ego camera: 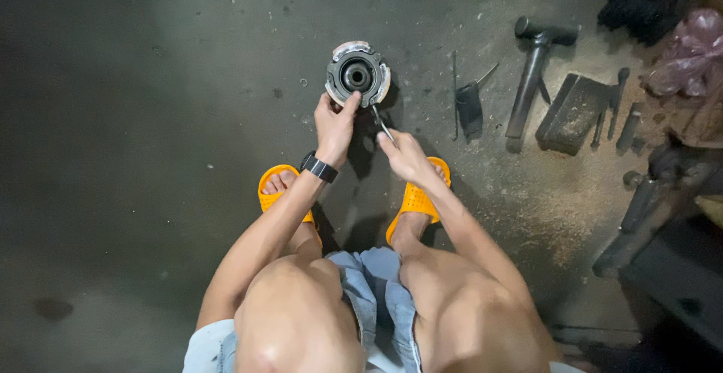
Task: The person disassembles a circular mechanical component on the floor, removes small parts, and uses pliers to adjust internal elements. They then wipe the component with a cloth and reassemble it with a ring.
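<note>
On the dark, dusty concrete floor (151,117), seen from the head camera, a person squats with both knees spread and feet in orange perforated slides (414,200), reaching forward to a round grey metal hub with a black rubber-lined centre hole (357,76) that lies on the floor just ahead of the feet. The left hand (334,121), with a black wristband behind it, stretches out with the arm nearly straight; its thumb and fingers (348,104) press against the hub's lower rim, apparently to steady the part so it does not slide or turn. The right hand (403,155) sits lower and closer to the body, wrist bent, its fingers pinched round the end of a thin dark metal tool (380,122) whose tip angles up to the hub's lower right edge, as if levering there. Off to the right, well apart from the hands, lie a dark hammer with a long handle (531,72), a flat dark rectangular block (572,113), a small dark scraper-like blade (470,106) and a crumpled pink plastic bag (689,53), all within arm's reach on a patch of pale sawdust-like grit.
</note>
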